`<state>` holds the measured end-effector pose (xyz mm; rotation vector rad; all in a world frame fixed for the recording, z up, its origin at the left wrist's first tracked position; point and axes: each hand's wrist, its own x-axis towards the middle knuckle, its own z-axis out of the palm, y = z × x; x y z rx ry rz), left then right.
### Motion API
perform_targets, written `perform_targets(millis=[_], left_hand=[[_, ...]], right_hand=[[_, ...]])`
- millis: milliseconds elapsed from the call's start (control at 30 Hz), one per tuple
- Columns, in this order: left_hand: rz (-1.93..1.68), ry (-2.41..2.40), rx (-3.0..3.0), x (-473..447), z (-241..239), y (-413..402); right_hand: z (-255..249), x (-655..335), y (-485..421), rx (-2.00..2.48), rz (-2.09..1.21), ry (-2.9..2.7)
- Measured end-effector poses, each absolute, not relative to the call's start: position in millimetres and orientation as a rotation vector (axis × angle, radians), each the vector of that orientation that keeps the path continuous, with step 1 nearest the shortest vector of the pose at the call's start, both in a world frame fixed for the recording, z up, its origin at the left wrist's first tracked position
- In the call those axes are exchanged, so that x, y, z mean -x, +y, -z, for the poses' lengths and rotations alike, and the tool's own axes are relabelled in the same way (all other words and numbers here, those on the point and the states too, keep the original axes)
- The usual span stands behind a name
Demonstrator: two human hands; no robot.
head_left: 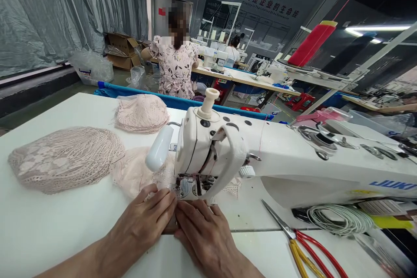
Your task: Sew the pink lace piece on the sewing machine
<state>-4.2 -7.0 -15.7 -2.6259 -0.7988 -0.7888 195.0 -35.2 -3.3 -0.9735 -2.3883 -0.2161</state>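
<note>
Flat on the white table (48, 226), a lace piece (137, 173) lies under the needle (192, 184) of a sewing machine (276, 160). The left hand (146, 217) and right hand (205, 230) press it down with fingers stretched out, gripping nothing. The fingertips sit close to the needle, so a slip could likely prick one or pucker the fabric. The lace is pale pink, sheer and floral. Red-handled scissors (302, 243) lie to the right.

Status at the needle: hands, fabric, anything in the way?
Left hand and right hand flat, fingertips meeting on pink lace piece at sewing machine foot. Scissors lie right, apart from hands.
</note>
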Motion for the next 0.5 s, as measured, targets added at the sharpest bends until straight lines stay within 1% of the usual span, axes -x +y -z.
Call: perform_targets(millis=[233, 500], left_hand=[[0.773, -0.747, 2.646, 5.6, 15.3, -5.1], [0.816, -0.838, 2.651, 3.6, 17.8, -3.9]], right_hand=[[3.7, -194.3, -33.9, 0.964, 0.186, -2.374], [1.9, -193.5, -32.3, 0.992, 0.152, -2.386]])
